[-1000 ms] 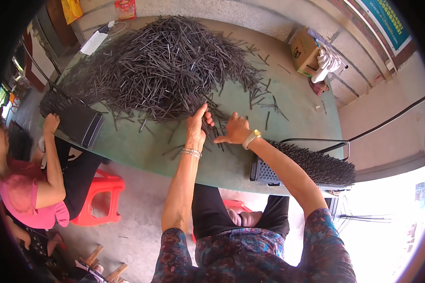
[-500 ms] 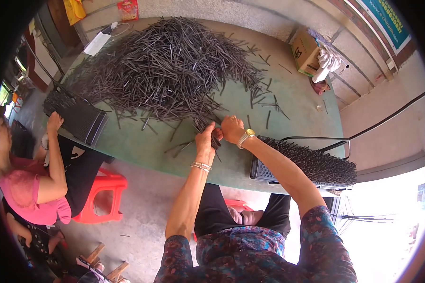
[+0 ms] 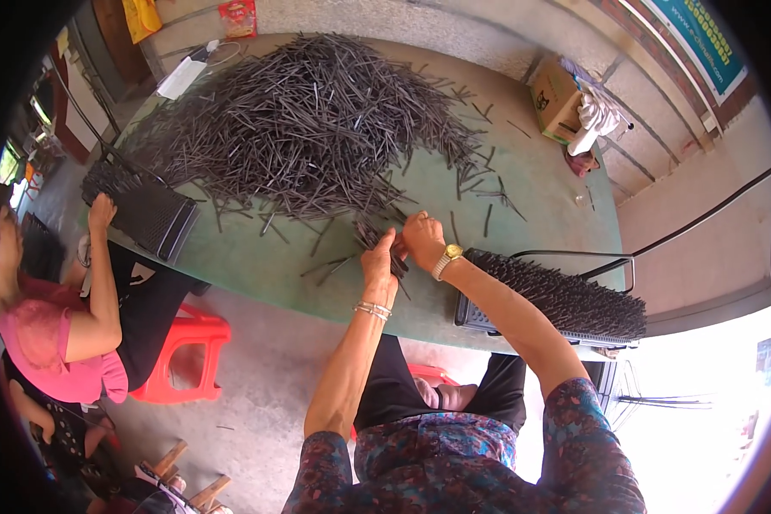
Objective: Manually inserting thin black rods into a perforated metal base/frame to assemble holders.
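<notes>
A bundle of thin dark sticks (image 3: 367, 231) pokes out of my left hand (image 3: 380, 259), whose fingers are wrapped around it near the table's front edge. Touching the left hand's fingertips, my right hand (image 3: 422, 238) has its fingers curled together at the bundle. Whatever lies between the right fingers is hidden. Beyond both hands rises a big heap of the same dark sticks (image 3: 308, 120). Right of my right hand, a black perforated rack (image 3: 557, 291) stands packed with upright sticks and has a metal handle.
A co-worker in a pink top (image 3: 56, 330) sits at the left, a hand on another black rack (image 3: 158, 218). Loose sticks lie across the green tabletop (image 3: 257, 274). A cardboard box (image 3: 555, 98) with cloth stands at the back right. A red stool (image 3: 180, 355) is below left.
My left hand has shifted slightly right and down, closer against my right hand. The bundle stays in it. The co-worker's hand has moved slightly up on the left rack.
</notes>
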{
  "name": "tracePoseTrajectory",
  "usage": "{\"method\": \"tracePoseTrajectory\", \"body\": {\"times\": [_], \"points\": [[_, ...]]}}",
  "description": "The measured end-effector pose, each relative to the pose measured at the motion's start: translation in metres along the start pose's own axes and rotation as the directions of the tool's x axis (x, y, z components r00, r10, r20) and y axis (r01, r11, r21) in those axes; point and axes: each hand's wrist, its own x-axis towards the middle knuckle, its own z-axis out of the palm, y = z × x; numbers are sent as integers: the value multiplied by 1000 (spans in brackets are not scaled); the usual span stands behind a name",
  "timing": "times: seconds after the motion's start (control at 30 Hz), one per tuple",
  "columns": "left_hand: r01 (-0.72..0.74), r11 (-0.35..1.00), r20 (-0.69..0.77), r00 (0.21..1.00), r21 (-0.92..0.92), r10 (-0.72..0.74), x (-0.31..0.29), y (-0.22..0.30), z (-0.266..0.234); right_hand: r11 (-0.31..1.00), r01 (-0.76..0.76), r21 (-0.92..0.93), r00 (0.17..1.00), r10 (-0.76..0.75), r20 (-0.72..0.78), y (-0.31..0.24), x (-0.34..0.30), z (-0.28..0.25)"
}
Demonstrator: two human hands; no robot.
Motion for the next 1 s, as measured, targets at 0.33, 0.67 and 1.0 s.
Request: {"method": "tracePoseTrajectory", "body": {"times": [0.33,0.67,1.0], "points": [[28,999,21,999,-23,-28,5,-7,-8,993,-29,119,999,24,43,-2,3,-20],[78,997,12,997,26,-78,-1,-5,1,969,-6,247,988,-32,150,19,8,-39],[101,995,24,995,11,-101,1,-11,4,965,6,263,986,-49,158,33,17,-32]]}}
